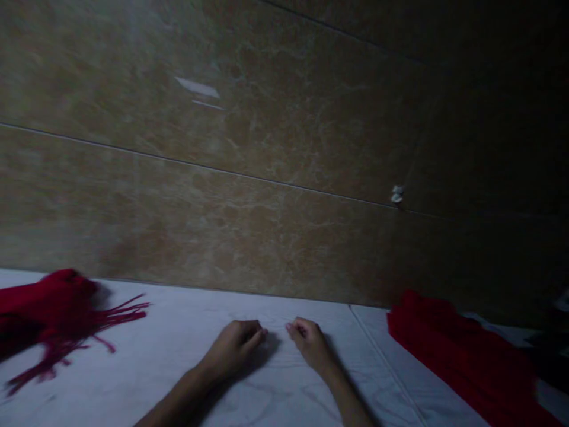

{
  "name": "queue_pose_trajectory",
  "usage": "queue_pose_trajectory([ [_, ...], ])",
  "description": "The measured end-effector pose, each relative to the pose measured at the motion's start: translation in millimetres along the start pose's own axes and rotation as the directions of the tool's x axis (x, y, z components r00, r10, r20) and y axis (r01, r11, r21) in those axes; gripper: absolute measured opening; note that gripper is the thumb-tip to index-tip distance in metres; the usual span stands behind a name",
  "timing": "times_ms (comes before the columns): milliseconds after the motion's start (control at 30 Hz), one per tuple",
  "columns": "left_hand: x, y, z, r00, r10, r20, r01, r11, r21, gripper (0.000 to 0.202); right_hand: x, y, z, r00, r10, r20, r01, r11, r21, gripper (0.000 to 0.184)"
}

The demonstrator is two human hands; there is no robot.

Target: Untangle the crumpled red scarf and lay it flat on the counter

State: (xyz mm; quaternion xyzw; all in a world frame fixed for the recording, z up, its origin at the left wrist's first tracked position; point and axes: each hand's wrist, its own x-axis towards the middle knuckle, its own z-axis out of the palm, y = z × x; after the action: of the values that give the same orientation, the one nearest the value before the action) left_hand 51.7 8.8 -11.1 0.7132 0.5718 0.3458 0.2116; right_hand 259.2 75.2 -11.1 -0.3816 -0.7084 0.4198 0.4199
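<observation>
My left hand point(242, 344) rests on a pale surface point(178, 356) with faint wavy lines, its fingers curled into a loose fist. Just across a small gap is my right hand point(309, 341), likewise curled closed. Nothing shows in either fist, and the two do not touch. To the left lies a red cloth with a tasselled fringe point(66, 302), apart from my left hand. Another red cloth point(462, 356), bunched and long, lies off to the right of my right hand.
Behind the pale surface rises a brown marbled wall point(267, 237) with dark joint lines. A small white fitting point(397, 194) sits on it at the right. A seam point(386, 362) crosses the surface right of my hands. The far right is very dark.
</observation>
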Motion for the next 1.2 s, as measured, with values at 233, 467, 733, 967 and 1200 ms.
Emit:
queue_pose_trajectory([
  [233, 1.5, -37.6, -79.4, 0.779, -0.084, -0.622, 0.366, 0.865, 0.342, 0.029, 18.2, 25.8, -17.0, 0.999, 0.006, -0.042, -0.013, 0.986, -0.163, 0.058],
  [467, -44.8, -81.1, -142.5, 0.401, -0.550, -0.733, 0.865, 0.491, 0.105, 0.050, 10.9, 18.3, -10.8, 0.997, 0.071, 0.035, -0.062, 0.977, -0.205, 0.060],
  [733, -16.9, -49.2, -94.1, 0.714, -0.551, -0.433, 0.700, 0.589, 0.405, 0.066, 12.4, 17.3, -9.7, 0.997, 0.065, 0.038, -0.056, 0.978, -0.201, 0.058],
  [967, -21.9, -41.7, -111.5, 0.802, -0.465, -0.374, 0.594, 0.677, 0.434, 0.045, 10.1, 16.8, -9.7, 0.996, 0.088, 0.031, -0.080, 0.978, -0.195, 0.057],
  [1200, -45.2, -69.0, -148.1, 0.612, -0.415, -0.673, 0.749, 0.579, 0.323, 0.050, 10.0, 27.5, -10.6, 0.994, 0.097, 0.055, -0.086, 0.981, -0.177, 0.060],
])
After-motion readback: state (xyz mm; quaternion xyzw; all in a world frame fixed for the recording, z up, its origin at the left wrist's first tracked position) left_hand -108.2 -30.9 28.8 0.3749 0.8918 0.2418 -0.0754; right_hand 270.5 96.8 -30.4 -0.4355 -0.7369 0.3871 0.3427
